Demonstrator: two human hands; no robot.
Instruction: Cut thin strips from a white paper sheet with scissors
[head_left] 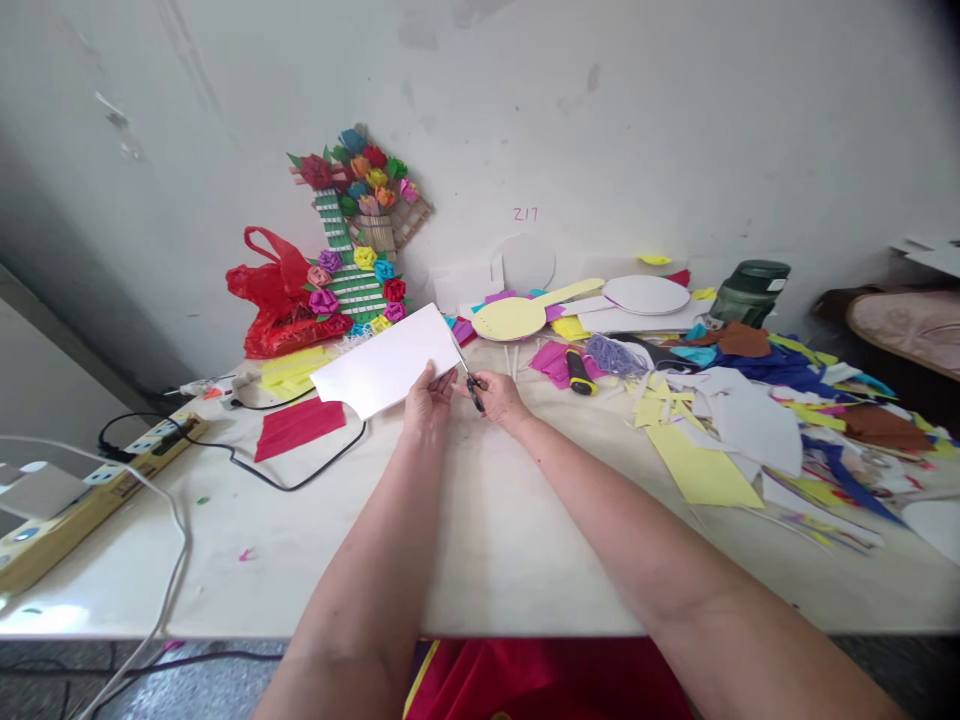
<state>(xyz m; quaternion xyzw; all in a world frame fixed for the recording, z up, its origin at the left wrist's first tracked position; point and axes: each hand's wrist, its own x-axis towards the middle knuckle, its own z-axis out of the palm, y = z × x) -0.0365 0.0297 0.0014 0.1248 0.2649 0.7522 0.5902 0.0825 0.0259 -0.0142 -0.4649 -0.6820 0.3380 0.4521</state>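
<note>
White card is being pinched by left fingers, scissors gripped by right fingers at its three-o'clock edge.

"217" on wall (seemingly; pinkish)

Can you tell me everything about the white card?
The white card is flat and plain, like stiff paper. Its left end has a curved scoop. It slants, in front of the flowery decoration. The left hand holds its near edge; scissors in the right hand are at its right end.
</note>
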